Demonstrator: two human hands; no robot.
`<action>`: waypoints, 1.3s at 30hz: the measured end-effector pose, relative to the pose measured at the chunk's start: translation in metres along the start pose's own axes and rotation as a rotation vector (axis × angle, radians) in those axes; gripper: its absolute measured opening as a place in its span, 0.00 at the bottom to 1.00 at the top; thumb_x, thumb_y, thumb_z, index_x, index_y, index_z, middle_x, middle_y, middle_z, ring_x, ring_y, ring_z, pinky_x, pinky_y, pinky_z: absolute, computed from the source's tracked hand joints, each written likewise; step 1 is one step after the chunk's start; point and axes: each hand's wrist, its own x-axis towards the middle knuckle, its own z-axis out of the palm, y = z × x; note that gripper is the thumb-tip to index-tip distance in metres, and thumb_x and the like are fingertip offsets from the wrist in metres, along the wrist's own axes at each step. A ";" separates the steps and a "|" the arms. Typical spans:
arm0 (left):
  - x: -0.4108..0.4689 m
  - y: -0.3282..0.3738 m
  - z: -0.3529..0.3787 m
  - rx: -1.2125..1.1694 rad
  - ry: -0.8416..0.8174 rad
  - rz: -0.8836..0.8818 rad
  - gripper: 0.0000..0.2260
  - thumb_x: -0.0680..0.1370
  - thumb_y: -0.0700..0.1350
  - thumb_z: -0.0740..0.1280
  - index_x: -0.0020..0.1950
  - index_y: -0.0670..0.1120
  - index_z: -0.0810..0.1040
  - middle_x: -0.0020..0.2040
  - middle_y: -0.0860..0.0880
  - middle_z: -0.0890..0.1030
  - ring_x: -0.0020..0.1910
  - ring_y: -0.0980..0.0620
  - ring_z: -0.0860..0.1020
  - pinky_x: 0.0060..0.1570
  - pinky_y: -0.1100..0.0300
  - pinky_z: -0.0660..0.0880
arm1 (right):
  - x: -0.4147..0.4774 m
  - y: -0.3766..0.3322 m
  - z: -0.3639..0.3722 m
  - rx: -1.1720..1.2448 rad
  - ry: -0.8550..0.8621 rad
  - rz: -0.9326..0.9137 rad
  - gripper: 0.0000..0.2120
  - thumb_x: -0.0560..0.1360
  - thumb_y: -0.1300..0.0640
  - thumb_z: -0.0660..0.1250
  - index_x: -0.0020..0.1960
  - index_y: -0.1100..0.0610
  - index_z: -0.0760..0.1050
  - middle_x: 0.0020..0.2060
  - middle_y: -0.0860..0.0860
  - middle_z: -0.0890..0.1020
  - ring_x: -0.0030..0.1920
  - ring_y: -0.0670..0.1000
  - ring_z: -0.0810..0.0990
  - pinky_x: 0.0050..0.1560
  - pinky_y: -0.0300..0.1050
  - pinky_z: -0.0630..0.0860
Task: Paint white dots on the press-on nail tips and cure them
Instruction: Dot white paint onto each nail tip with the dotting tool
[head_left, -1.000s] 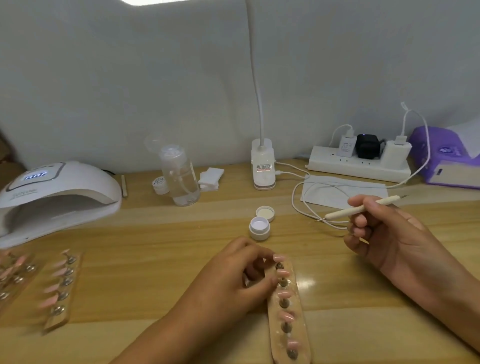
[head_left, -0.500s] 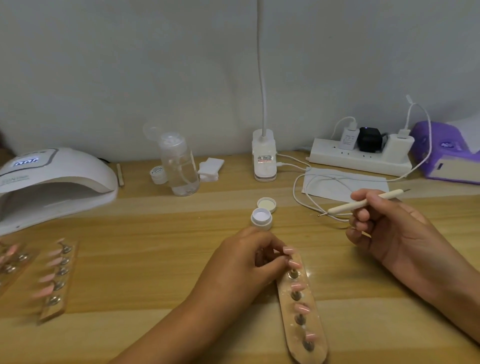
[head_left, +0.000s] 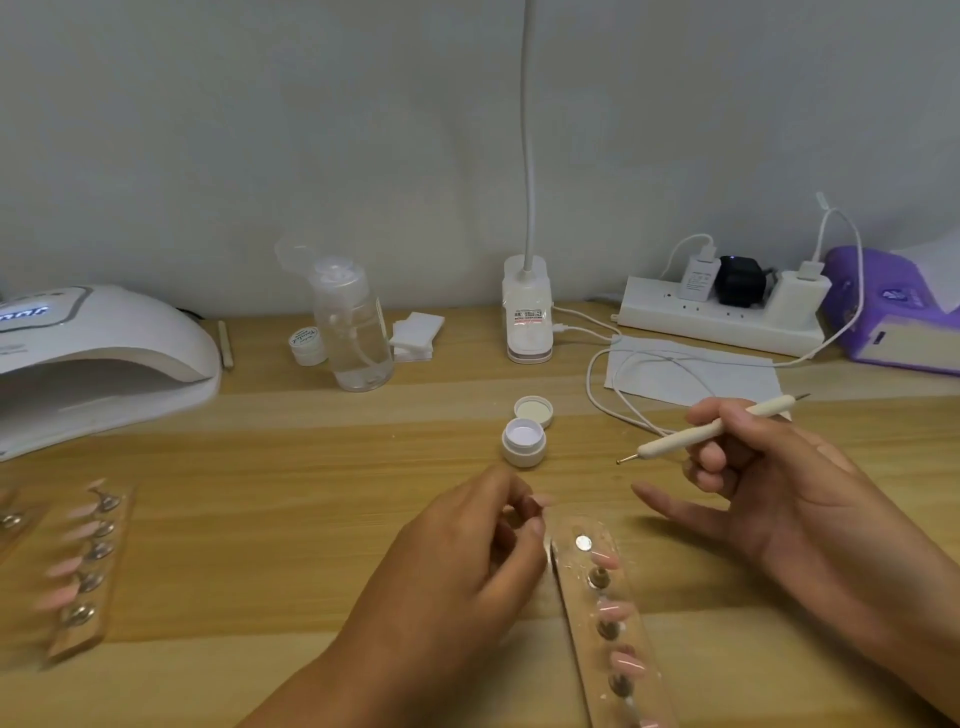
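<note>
Our left grip (head_left: 460, 569) pinches a pink nail tip (head_left: 540, 502) at centre frame, above the holder strip (head_left: 575, 587); our right grip (head_left: 774, 493) is curled round the dotting tool (head_left: 711, 430). We fear a slack pinch drops the tip, or an overloaded ball blobs the dot.

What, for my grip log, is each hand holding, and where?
Right hand grips the dotting tool mid-shaft, ball tip free. Left hand seems to pinch a pink nail tip between fingertips; blurred.

On my surface (head_left: 260, 493), back row: clear pump bottle (head_left: 353, 332), cotton pads (head_left: 415, 335), desk lamp base (head_left: 527, 312), power strip (head_left: 722, 322), purple tissue pack (head_left: 893, 322).
</note>
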 end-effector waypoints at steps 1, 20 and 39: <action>-0.001 0.002 0.001 0.012 -0.008 0.020 0.03 0.78 0.51 0.63 0.47 0.53 0.74 0.45 0.68 0.76 0.40 0.63 0.75 0.38 0.72 0.66 | -0.001 0.000 0.001 0.005 -0.014 -0.007 0.09 0.72 0.53 0.66 0.44 0.56 0.83 0.30 0.51 0.74 0.31 0.46 0.76 0.49 0.57 0.80; 0.040 0.003 0.002 -1.056 0.133 -0.573 0.06 0.81 0.47 0.62 0.57 0.49 0.74 0.56 0.49 0.80 0.47 0.44 0.85 0.42 0.53 0.82 | 0.025 0.008 0.004 -0.181 0.082 -0.189 0.11 0.71 0.50 0.66 0.46 0.52 0.85 0.32 0.50 0.78 0.35 0.45 0.78 0.41 0.39 0.80; 0.035 -0.002 0.000 -1.244 -0.134 -0.474 0.17 0.74 0.48 0.64 0.61 0.44 0.72 0.61 0.51 0.81 0.55 0.40 0.82 0.49 0.50 0.81 | 0.018 0.015 0.014 -0.587 -0.071 -0.554 0.12 0.77 0.53 0.60 0.54 0.57 0.77 0.41 0.52 0.79 0.43 0.51 0.79 0.48 0.39 0.77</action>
